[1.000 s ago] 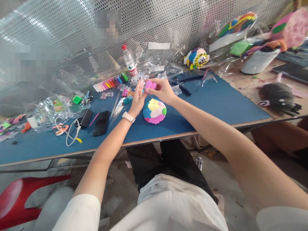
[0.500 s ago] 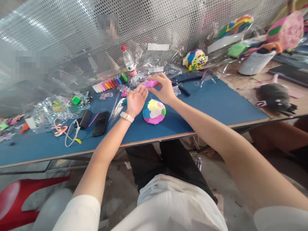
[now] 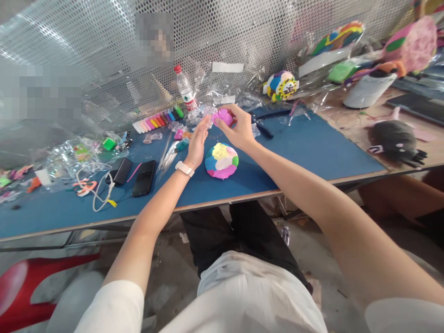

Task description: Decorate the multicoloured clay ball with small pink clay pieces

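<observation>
A flattened lump of pink-purple modelling clay [image 3: 222, 117] is pinched in my right hand [image 3: 240, 126], thumb across its near face. My left hand [image 3: 197, 142] is raised beside it with fingers stretched out, the fingertips close to the clay's left edge; whether they touch I cannot tell. Below both hands, on the blue tabletop, rests a round dome [image 3: 222, 161] covered in patches of yellow, white, blue, green and pink clay. Left of the dome, behind my left hand, lie a small teal packet [image 3: 182, 144] and a bright pink bit [image 3: 178, 134].
A row of coloured clay sticks [image 3: 157, 121] and a red-capped bottle [image 3: 185, 88] stand at the back. Dark-handled pliers [image 3: 265, 129] lie right of my hands. On the left are a phone [image 3: 144, 178], a white cable [image 3: 99, 196] and crumpled wrappers. A decorated clay figure [image 3: 281, 86] sits at back right.
My left hand has turned from palm-up to edge-on, its palm now facing the clay. The pink-purple clay now shows a broader, flatter face in my right hand.
</observation>
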A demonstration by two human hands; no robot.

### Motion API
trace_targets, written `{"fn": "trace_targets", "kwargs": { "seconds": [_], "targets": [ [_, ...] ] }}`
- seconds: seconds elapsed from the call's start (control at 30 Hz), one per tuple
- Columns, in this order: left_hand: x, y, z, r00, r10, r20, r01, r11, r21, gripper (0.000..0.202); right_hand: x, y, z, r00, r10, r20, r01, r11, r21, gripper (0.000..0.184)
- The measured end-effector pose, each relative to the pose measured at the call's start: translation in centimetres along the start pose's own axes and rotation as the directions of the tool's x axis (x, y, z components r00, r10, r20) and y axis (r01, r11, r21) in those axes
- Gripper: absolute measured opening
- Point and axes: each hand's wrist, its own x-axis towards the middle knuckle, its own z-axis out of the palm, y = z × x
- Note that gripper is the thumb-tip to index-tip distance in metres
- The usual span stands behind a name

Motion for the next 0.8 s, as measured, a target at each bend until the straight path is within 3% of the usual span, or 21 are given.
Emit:
{"fn": "trace_targets", "kwargs": {
  "seconds": [0.17,0.3,0.43,0.53,0.73,0.8],
  "targets": [
    [-0.2,0.9,0.3,0.993,0.115,0.023,-0.117,0.987,0.113,0.064,-0.5,-0.5,0.7,0.992,-0.020,0.121,0.013,0.998,0.061,0.043],
    [-0.1,1.0,0.2,0.992,0.115,0.043,-0.120,0.980,0.159,0.071,-0.6,-0.3,1.1,0.988,0.000,0.155,-0.014,0.996,0.088,0.046],
    [-0.2,0.8,0.2,0.998,0.049,0.034,-0.052,0.996,0.066,0.069,-0.4,-0.5,1.0,0.993,0.117,0.035,-0.121,0.983,0.139,0.059],
    [-0.6,1.0,0.3,0.998,0.043,0.047,-0.046,0.997,0.069,0.065,-0.3,-0.8,0.8,0.988,0.141,-0.067,-0.129,0.978,0.165,0.064],
    [-0.8,2.1,0.7,0.992,0.116,0.053,-0.124,0.976,0.177,0.069,-0.9,-1.1,1.2,0.990,0.084,0.111,-0.099,0.985,0.142,0.062],
    [-0.7,2.4,0.7,0.989,0.141,0.048,-0.148,0.967,0.205,0.070,-1.0,-0.8,1.3,0.989,0.097,0.110,-0.111,0.985,0.129,0.061]
  ]
}}
